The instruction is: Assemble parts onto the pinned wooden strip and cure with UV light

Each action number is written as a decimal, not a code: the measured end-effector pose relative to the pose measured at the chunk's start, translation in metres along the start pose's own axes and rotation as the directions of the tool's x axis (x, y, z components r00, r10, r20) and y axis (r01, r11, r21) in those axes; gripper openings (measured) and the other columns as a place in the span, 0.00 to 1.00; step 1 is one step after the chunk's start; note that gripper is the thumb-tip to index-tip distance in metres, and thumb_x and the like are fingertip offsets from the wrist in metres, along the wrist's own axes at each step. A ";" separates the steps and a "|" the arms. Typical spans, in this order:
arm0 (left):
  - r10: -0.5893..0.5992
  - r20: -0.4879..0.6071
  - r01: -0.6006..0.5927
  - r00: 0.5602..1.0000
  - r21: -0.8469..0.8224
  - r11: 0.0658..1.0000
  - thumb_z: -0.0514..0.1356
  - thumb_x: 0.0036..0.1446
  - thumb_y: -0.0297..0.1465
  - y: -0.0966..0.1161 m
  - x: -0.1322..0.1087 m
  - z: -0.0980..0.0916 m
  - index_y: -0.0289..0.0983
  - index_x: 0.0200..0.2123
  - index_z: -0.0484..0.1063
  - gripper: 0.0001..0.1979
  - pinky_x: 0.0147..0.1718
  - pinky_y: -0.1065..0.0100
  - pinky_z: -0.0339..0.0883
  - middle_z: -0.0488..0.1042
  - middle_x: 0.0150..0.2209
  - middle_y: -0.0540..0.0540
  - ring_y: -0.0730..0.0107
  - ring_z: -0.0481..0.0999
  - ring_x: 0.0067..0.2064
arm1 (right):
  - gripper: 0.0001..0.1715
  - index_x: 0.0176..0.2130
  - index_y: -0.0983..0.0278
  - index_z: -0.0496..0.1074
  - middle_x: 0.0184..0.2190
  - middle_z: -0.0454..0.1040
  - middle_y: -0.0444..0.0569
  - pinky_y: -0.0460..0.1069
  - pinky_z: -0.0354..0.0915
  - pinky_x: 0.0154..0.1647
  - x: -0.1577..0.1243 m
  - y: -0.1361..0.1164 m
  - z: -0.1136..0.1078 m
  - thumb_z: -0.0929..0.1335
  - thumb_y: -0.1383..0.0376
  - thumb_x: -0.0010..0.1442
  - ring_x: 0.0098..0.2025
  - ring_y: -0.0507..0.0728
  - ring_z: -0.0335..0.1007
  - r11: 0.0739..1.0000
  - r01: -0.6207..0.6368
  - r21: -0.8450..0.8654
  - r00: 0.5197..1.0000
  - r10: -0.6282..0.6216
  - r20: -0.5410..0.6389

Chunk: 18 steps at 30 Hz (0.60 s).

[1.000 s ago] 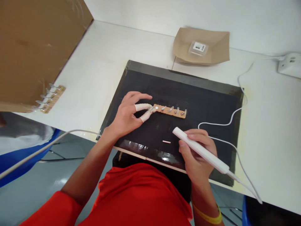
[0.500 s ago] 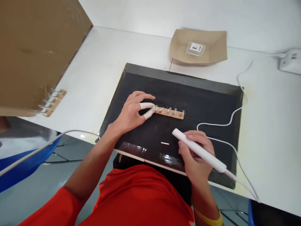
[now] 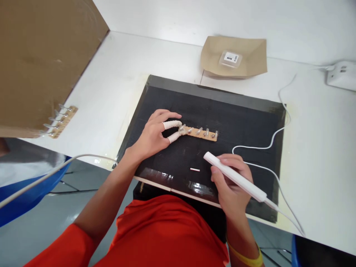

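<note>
My left hand [image 3: 155, 131] wears white finger covers on thumb and index finger. These two pinch the left end of a narrow tan strip [image 3: 196, 132], around its leftmost clear piece; the exact contact is hidden. Several clear, nail-tip-like pieces stand along the strip on small metal bases. My right hand [image 3: 232, 185] is closed round a white corded pen-shaped tool [image 3: 235, 176], its blunt front end pointing up and left, apart from the strip. Between my hands, nearer the front edge, a small metal pin [image 3: 195, 169] lies on the black mat [image 3: 167, 92].
A tan paper tray [image 3: 250, 55] at the back holds a labelled clear box [image 3: 230, 59]. At left, a second strip [image 3: 63, 121] with clear pieces lies beside a cardboard panel [image 3: 44, 55]. A white cable [image 3: 274, 139] loops over the mat's right side. A white power strip [image 3: 341, 75] sits far right.
The view has shifted very slightly. Both hands, the strip, the pen-shaped tool and the pin stay practically where they were.
</note>
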State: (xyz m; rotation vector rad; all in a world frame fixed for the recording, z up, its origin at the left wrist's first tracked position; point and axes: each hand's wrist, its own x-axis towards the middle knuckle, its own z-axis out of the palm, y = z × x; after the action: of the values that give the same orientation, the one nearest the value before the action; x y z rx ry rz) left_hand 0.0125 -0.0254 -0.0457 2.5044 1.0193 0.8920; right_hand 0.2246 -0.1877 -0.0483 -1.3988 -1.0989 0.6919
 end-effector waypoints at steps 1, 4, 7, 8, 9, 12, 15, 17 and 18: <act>0.000 0.002 0.000 1.000 0.000 1.000 0.69 0.63 0.31 0.000 0.000 -0.001 0.39 0.43 0.81 0.06 0.56 0.53 0.74 0.83 0.53 0.42 0.59 0.77 0.54 | 0.11 0.43 0.57 0.74 0.43 0.74 0.47 0.57 0.77 0.44 0.000 0.000 0.000 0.74 0.70 0.62 0.41 0.56 0.76 1.000 0.002 -0.002 1.000 -0.002 -0.002; 0.036 0.003 -0.036 0.999 -0.011 0.999 0.72 0.61 0.33 0.001 -0.002 -0.006 0.40 0.49 0.79 0.13 0.57 0.52 0.74 0.81 0.57 0.40 0.58 0.77 0.56 | 0.11 0.44 0.57 0.74 0.42 0.74 0.47 0.57 0.77 0.44 0.000 0.000 0.000 0.74 0.70 0.62 0.42 0.56 0.76 1.000 0.009 0.002 1.000 -0.009 -0.006; 0.078 -0.009 -0.078 0.997 -0.004 0.997 0.73 0.60 0.35 0.004 -0.003 -0.011 0.41 0.52 0.78 0.18 0.56 0.53 0.76 0.78 0.60 0.39 0.57 0.75 0.58 | 0.12 0.44 0.57 0.74 0.42 0.74 0.46 0.57 0.76 0.45 0.000 0.001 0.000 0.74 0.71 0.62 0.43 0.56 0.76 1.000 0.009 0.014 1.000 -0.009 -0.005; 0.086 -0.011 -0.086 0.996 0.013 0.996 0.73 0.60 0.35 0.004 -0.004 -0.012 0.42 0.51 0.78 0.17 0.56 0.52 0.76 0.77 0.60 0.39 0.56 0.75 0.59 | 0.12 0.44 0.57 0.74 0.42 0.74 0.46 0.57 0.76 0.45 0.000 0.000 0.000 0.74 0.71 0.62 0.42 0.56 0.76 1.000 0.009 0.017 1.000 -0.009 -0.005; 0.093 -0.009 -0.093 0.996 0.037 0.995 0.73 0.60 0.36 0.005 -0.005 -0.012 0.43 0.51 0.79 0.16 0.56 0.51 0.75 0.77 0.60 0.40 0.55 0.74 0.59 | 0.12 0.44 0.57 0.74 0.42 0.74 0.46 0.57 0.76 0.45 0.000 0.000 0.000 0.74 0.71 0.62 0.42 0.56 0.76 1.000 0.009 0.019 1.000 -0.009 -0.006; 0.116 0.000 -0.115 0.993 0.112 0.987 0.72 0.60 0.37 0.004 -0.006 -0.012 0.46 0.49 0.81 0.14 0.60 0.47 0.73 0.76 0.61 0.42 0.53 0.72 0.61 | 0.11 0.43 0.57 0.74 0.41 0.74 0.46 0.56 0.76 0.43 0.000 0.000 0.001 0.74 0.70 0.62 0.41 0.56 0.76 1.000 0.006 0.015 1.000 -0.006 -0.013; 0.129 -0.007 -0.126 0.992 0.158 0.979 0.71 0.62 0.38 0.002 -0.007 -0.011 0.47 0.47 0.82 0.10 0.61 0.47 0.73 0.76 0.61 0.44 0.52 0.72 0.62 | 0.10 0.43 0.57 0.73 0.42 0.74 0.46 0.56 0.76 0.42 -0.001 0.000 0.001 0.74 0.70 0.62 0.41 0.56 0.76 1.000 0.003 0.009 1.000 -0.003 -0.017; 0.117 -0.014 -0.113 0.993 0.174 0.978 0.70 0.63 0.39 0.002 -0.007 -0.010 0.46 0.45 0.83 0.09 0.61 0.47 0.74 0.76 0.60 0.44 0.52 0.72 0.62 | 0.10 0.43 0.58 0.73 0.42 0.75 0.47 0.56 0.77 0.42 -0.001 0.000 0.001 0.74 0.69 0.62 0.41 0.56 0.76 1.000 0.004 0.006 1.000 -0.004 -0.018; 0.106 -0.017 -0.102 0.994 0.176 0.979 0.69 0.63 0.39 0.002 -0.006 -0.009 0.46 0.45 0.83 0.08 0.61 0.47 0.74 0.76 0.60 0.44 0.52 0.72 0.61 | 0.10 0.43 0.58 0.73 0.42 0.75 0.47 0.57 0.77 0.42 -0.001 0.001 0.001 0.74 0.69 0.62 0.41 0.56 0.77 1.000 0.004 0.005 1.000 -0.004 -0.017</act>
State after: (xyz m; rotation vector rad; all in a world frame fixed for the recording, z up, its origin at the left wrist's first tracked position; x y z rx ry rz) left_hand 0.0039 -0.0309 -0.0405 2.7214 1.0236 0.9024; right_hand 0.2234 -0.1877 -0.0492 -1.3956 -1.0862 0.6780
